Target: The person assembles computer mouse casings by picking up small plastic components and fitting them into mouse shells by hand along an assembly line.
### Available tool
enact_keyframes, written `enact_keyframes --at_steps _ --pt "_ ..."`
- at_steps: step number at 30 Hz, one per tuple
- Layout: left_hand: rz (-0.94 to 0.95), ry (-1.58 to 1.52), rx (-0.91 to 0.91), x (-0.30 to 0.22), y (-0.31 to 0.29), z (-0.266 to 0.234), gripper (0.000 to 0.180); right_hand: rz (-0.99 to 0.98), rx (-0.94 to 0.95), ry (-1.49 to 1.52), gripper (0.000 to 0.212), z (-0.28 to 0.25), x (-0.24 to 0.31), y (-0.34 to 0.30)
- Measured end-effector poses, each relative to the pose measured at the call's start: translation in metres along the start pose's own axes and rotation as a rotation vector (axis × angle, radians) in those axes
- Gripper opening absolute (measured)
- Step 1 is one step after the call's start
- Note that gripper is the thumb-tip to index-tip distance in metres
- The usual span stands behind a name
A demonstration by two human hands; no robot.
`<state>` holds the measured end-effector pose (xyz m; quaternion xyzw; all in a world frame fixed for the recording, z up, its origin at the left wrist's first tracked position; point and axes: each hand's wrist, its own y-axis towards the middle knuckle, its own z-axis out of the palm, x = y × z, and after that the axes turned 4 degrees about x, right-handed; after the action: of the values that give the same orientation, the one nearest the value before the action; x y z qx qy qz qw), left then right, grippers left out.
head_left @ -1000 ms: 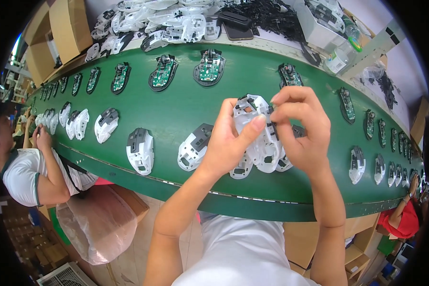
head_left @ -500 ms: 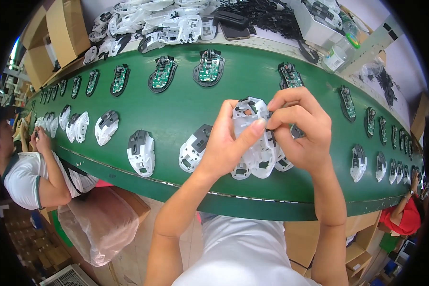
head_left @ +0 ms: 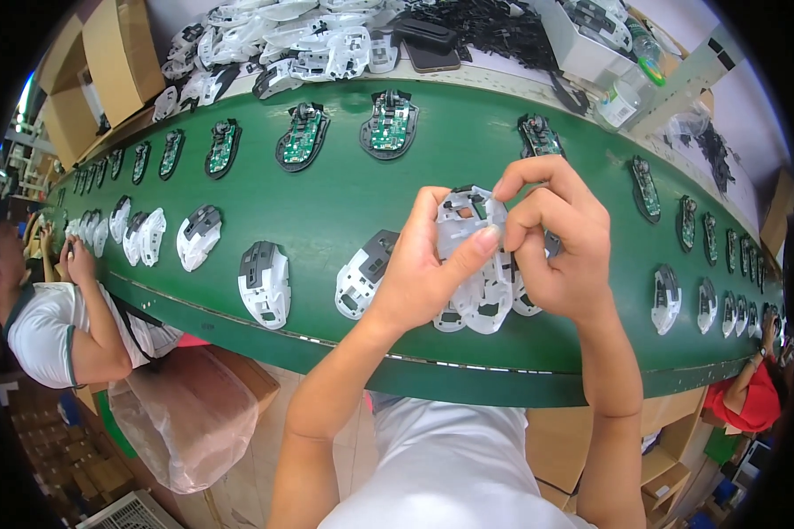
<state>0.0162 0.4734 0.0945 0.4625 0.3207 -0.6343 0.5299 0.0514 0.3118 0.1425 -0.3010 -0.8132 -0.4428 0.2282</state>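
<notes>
My left hand (head_left: 428, 273) is closed on a white computer mouse shell (head_left: 460, 231), with its thumb laid across the shell's inner side. The shell is tilted up above the green belt and shows its ribs and openings. At its upper right edge my right hand (head_left: 558, 234) is closed, its curled fingers and thumb touching the rim. Any small part between those fingertips is hidden. Behind and below the held shell, more white shells lie partly covered by my hands. Left of them rests a grey-and-white mouse shell (head_left: 358, 286).
Along the far side of the green belt (head_left: 468, 115) stand mouse bases with green circuit boards (head_left: 390, 123). Grey-and-white shells (head_left: 265, 280) line the near side. Beyond lie a heap of white shells (head_left: 300, 40), black parts (head_left: 494, 31) and a clear bottle (head_left: 622, 104). Co-workers sit at both sides.
The belt's parts have shifted slightly right. My right fingers have closed in at the shell's upper right edge, and a dark bit seen there earlier no longer shows. The held shell has turned slightly.
</notes>
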Motion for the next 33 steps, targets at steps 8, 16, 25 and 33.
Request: enact_keyframes --at_steps 8,16,25,33 --pt "-0.058 0.033 0.01 -0.003 -0.002 -0.004 0.039 -0.019 -0.028 -0.084 0.017 0.003 0.001 0.001" --pt "-0.004 -0.032 0.038 -0.005 -0.002 -0.007 0.044 0.016 -0.103 -0.07 0.024 0.015 -0.003 0.0" --pt "-0.029 -0.196 0.072 -0.009 0.001 -0.017 0.057 0.408 0.012 0.413 0.032 0.019 0.003 -0.011" --pt "0.144 -0.197 0.089 0.0 0.002 -0.021 0.058 0.61 0.214 0.805 0.05 0.008 0.009 -0.015"
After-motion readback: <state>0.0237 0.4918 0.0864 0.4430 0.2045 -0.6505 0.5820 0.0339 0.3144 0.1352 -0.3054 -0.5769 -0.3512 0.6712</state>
